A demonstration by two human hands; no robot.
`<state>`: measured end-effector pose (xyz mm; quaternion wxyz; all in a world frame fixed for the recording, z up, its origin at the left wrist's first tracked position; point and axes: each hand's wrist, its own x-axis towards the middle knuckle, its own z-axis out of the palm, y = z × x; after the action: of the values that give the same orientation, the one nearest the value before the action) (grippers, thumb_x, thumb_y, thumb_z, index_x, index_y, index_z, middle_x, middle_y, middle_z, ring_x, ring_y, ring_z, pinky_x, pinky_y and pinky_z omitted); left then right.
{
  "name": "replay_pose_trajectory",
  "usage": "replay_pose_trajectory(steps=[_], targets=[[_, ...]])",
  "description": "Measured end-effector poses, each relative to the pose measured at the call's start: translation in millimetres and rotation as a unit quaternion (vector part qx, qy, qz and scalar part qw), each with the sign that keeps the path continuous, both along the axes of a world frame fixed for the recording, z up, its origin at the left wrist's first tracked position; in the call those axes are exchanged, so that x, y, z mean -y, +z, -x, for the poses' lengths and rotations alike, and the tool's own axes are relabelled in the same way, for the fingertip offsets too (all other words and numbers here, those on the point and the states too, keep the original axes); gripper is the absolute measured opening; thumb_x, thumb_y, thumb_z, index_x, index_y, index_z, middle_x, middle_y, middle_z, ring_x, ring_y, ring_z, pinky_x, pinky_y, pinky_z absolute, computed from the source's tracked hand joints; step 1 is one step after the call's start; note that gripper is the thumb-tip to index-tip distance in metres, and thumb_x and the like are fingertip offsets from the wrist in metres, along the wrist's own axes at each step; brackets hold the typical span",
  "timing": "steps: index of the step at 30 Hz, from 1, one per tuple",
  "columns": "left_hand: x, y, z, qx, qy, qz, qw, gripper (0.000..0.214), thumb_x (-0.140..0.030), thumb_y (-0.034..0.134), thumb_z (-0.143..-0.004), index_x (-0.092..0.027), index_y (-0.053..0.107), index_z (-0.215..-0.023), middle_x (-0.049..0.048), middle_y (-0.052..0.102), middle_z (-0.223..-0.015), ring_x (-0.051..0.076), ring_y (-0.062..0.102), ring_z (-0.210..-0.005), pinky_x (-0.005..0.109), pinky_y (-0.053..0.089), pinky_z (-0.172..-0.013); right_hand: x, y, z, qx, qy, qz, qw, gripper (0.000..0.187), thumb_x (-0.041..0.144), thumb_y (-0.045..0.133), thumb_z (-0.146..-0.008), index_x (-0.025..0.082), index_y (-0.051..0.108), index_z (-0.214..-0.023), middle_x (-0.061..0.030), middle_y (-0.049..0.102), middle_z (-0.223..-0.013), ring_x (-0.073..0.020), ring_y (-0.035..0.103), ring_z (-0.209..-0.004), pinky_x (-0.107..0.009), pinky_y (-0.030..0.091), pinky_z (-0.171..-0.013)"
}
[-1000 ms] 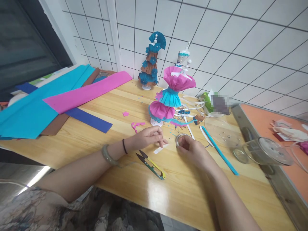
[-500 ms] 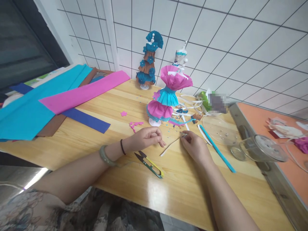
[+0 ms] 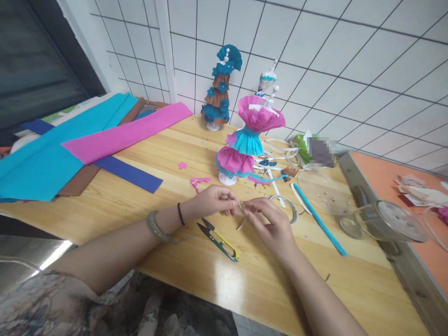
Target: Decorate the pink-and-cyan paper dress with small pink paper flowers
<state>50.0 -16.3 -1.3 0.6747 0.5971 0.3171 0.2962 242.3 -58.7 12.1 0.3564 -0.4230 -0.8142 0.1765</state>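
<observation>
My left hand (image 3: 221,200) is closed in a pinch above the table, with a tiny bit of something pale at its fingertips that I cannot make out. Close beside it, my right hand (image 3: 271,224) has thumb and forefinger together on a thin pale strip (image 3: 241,225), whose free end hangs below the fingertips. Yellow-handled thread snips (image 3: 222,240) lie below both hands. Just behind the right hand rests a roll of tape (image 3: 294,212), partly covered. Beyond the hands stands a dress form (image 3: 257,112) in pink and turquoise crepe paper ruffles.
Folded crepe paper (image 3: 129,133) in several colours covers the table's left. A blue-and-brown paper dress figure (image 3: 219,93) stands by the tiled wall. At right are a turquoise strip (image 3: 320,219), a clear plastic cup (image 3: 385,221) and an orange surface (image 3: 378,172). Paper scraps (image 3: 199,182) lie around.
My right hand has moved left with the strip, and its fingertips now meet those of my left hand. The tape roll has come into view behind it.
</observation>
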Motion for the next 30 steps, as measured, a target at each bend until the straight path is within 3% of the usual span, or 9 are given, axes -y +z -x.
replay_pose_trajectory(steps=[15,19,24,30], targets=[[1.5,0.7,6.9,-0.042,-0.079,-0.09,0.992,0.031,-0.035,0.05,-0.082,-0.011,0.064,-0.096,0.0076,0.067,-0.079,0.012,0.06,-0.073,0.025,0.047,-0.07,0.0,-4.9,3.1,-0.008,-0.009,0.015,1.0,0.008,0.023,0.055,-0.082,0.021,0.062,-0.086,-0.0045,0.064,-0.076,-0.016,0.059,-0.07,-0.03,0.047,-0.065],[1.7,-0.7,6.8,-0.035,-0.073,-0.106,0.991,0.034,-0.036,0.049,-0.083,-0.011,0.063,-0.102,0.008,0.068,-0.082,0.013,0.06,-0.077,0.025,0.046,-0.073,-1.0,-8.0,-0.3,-0.005,-0.015,-0.054,0.998,0.012,0.017,0.056,-0.081,0.022,0.064,-0.088,-0.0056,0.067,-0.081,-0.0172,0.061,-0.075,-0.031,0.048,-0.067],[2.1,-0.2,4.9,-0.003,-0.068,-0.034,0.997,0.035,-0.038,0.052,-0.081,-0.01,0.065,-0.097,0.0087,0.068,-0.078,0.012,0.06,-0.069,0.024,0.046,-0.065,-1.3,-7.0,-4.4,0.03,0.009,-0.173,0.984,0.021,0.009,0.061,-0.075,0.021,0.064,-0.092,-0.0055,0.069,-0.081,-0.0168,0.061,-0.073,-0.031,0.045,-0.063],[-0.1,3.0,7.4,0.056,-0.082,0.105,0.99,0.036,-0.037,0.06,-0.077,-0.01,0.063,-0.101,0.0086,0.068,-0.077,0.011,0.061,-0.067,0.023,0.043,-0.063,3.3,0.1,-0.7,0.017,0.01,-0.147,0.989,0.017,0.008,0.061,-0.075,0.02,0.061,-0.087,-0.0043,0.068,-0.078,-0.0159,0.06,-0.07,-0.031,0.044,-0.064]])
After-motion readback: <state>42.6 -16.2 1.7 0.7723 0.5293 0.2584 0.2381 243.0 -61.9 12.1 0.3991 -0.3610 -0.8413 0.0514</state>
